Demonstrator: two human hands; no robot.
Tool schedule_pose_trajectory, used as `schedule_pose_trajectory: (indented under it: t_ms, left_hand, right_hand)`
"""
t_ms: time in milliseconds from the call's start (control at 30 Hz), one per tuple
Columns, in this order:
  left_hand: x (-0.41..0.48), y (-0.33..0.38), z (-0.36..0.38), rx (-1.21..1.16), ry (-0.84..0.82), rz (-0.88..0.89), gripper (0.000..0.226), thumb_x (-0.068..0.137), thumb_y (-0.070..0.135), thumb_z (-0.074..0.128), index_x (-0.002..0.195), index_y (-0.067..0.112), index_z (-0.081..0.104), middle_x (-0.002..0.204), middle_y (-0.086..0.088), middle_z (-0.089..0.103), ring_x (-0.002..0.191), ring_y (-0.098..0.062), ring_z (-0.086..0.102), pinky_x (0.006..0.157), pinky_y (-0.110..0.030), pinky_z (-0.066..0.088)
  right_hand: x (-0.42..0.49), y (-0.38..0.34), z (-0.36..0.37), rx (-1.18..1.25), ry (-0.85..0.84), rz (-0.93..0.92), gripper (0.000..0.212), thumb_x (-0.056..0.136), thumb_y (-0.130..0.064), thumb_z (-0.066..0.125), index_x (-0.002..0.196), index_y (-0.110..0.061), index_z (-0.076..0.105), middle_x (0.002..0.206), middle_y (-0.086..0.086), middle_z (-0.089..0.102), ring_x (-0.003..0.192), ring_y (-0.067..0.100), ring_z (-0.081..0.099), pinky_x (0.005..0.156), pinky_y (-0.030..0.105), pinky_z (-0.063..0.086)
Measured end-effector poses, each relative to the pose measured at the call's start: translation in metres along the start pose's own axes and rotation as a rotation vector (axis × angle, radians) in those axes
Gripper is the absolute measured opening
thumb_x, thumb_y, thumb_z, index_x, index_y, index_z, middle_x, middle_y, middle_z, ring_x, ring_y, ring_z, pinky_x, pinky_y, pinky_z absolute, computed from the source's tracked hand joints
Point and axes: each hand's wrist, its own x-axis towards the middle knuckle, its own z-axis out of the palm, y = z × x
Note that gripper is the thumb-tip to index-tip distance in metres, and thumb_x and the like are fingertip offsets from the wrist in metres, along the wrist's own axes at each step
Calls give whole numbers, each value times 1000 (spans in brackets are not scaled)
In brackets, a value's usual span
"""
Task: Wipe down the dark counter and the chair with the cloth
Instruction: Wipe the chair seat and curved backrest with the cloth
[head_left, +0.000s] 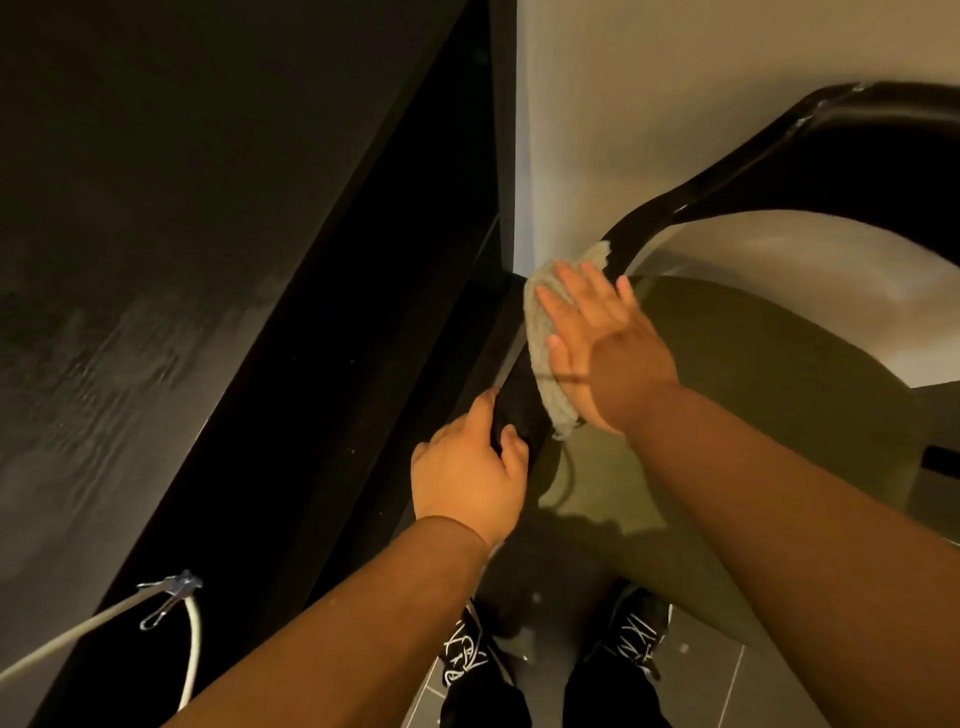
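Cloth (540, 332), one only, lies over the black rail of the single chair (727, 176), pressed flat under the straight fingers of the right hand (608, 348). Just below it the left hand (467, 478) curls round the rail's end. The dark counter (156, 260) runs along left of both hands, and a pale wall (675, 104) stands close behind the cloth. One white cord (193, 639) hangs far down-left, two shoes (465, 649) below.

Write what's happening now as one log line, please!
step: wiping chair | right hand: flat, presses cloth on chair | left hand: grips chair end | counter: no hand on it
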Motion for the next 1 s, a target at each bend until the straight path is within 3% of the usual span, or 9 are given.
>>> schedule_pose_trajectory:
  t_ms: [133, 233, 367, 500, 633, 867, 1000]
  left_hand:
    - [-2, 3, -2, 38, 5, -32, 58, 98, 53, 23, 149, 37, 45, 99, 9, 67, 95, -20, 64, 85, -41, 46]
    - [-5, 7, -10, 100, -48, -49, 55, 103, 52, 24, 153, 35, 41, 90, 11, 57, 97, -20, 62, 90, -41, 41]
    - [4, 23, -20, 127, -95, -110, 53, 107, 49, 29, 154, 29, 41, 121, -1, 67, 115, -26, 61, 97, -44, 43]
    - [43, 51, -18, -89, -82, -114, 52, 108, 45, 37, 157, 28, 38, 140, -4, 61, 121, -25, 60, 87, -36, 47]
    - [59, 62, -5, 3, -76, -60, 52, 107, 47, 30, 157, 32, 31, 126, -3, 65, 98, -23, 63, 72, -36, 43]
    - [53, 63, -2, 58, 6, -100, 50, 106, 46, 27, 154, 33, 35, 106, 8, 62, 83, -10, 51, 71, -33, 42]
    - [51, 69, 0, 93, 37, -113, 52, 105, 51, 25, 154, 36, 28, 102, 11, 59, 77, -9, 52, 65, -32, 46]
  right_hand:
    - [-6, -12, 2, 52, -16, 58, 64, 105, -41, 20, 165, -19, 11, 172, 6, 0, 158, 26, -8, 127, 43, -9]
    - [-32, -25, 7, -19, -26, -27, 71, 102, -48, 20, 164, -14, 11, 172, 12, 1, 158, 31, -7, 128, 50, 1]
    - [-25, -1, -3, -122, -103, -176, 77, 101, -60, 21, 164, -17, 15, 172, 11, 4, 158, 30, -1, 127, 51, 4]
    - [15, 34, -19, -71, -139, -37, 75, 102, -61, 13, 164, -23, -3, 172, 3, -10, 157, 25, -14, 127, 49, -9]
    - [13, 25, -8, 21, -9, 29, 76, 101, -56, 21, 165, -17, 11, 172, 9, -1, 158, 28, -9, 127, 50, -3]
    - [13, 44, -6, -16, 14, -112, 81, 101, -67, 22, 164, -17, 15, 172, 11, 4, 158, 29, -4, 127, 53, 0]
    - [49, 75, -23, -101, 26, 56, 76, 102, -61, 21, 162, -14, 24, 169, 16, 19, 157, 34, 9, 127, 53, 2]
